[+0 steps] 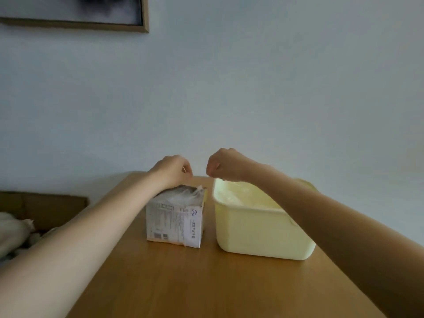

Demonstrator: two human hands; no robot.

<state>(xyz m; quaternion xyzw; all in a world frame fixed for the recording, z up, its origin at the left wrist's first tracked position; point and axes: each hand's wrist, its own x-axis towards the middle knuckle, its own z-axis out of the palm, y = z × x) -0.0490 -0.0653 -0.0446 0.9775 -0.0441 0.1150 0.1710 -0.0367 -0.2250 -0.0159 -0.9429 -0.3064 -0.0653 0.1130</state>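
Wooden table (206, 283), pale wall (252, 88); box (174, 223), tub (257, 235); left hand (173, 169), right hand (223, 165) grips curled shut.

The white box (174, 222) beneath the left hand (171, 171) carries vertical print, seemingly "一次性PVC手套"; the smaller lines are too blurred to read.

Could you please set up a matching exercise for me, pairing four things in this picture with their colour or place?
Things:
1 box
2 tub
3 picture frame
4 table

Descriptions:
a pale yellow, open on top
b broad brown surface, low in view
c white with printed text
d on the wall, upper left

Pairs: 1-c; 2-a; 3-d; 4-b
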